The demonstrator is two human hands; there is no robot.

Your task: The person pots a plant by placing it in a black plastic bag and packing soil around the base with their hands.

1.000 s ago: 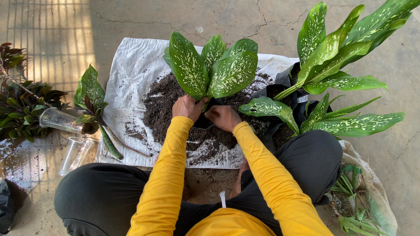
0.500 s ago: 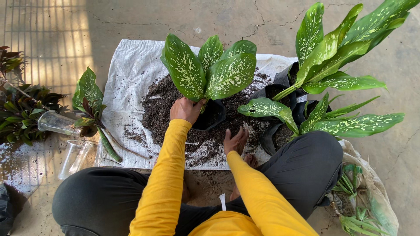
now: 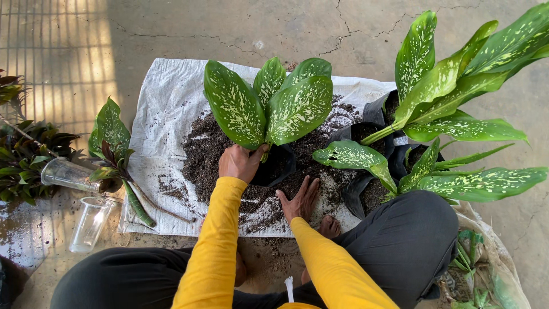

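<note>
The left hand is closed around the base of a spotted green plant, gripping the stem where it enters a black bag pot; the leaves fan out toward twelve o'clock from the hand. The right hand lies open, fingers spread and palm down, pressed flat on the loose soil at about four o'clock from the pot, holding nothing. The pot and the soil sit on a white woven sack spread over the concrete floor. At three o'clock from the pot stand more black bag pots with taller spotted plants, their leaves reaching over the person's dark trouser knee. At nine o'clock, on the sack's edge, lies a small uprooted plant with a bare stem and root. Just beyond it, off the sack, a clear plastic cup lies tipped on the floor, with a second clear cup lying on its side nearby, next to dark reddish foliage.
</note>
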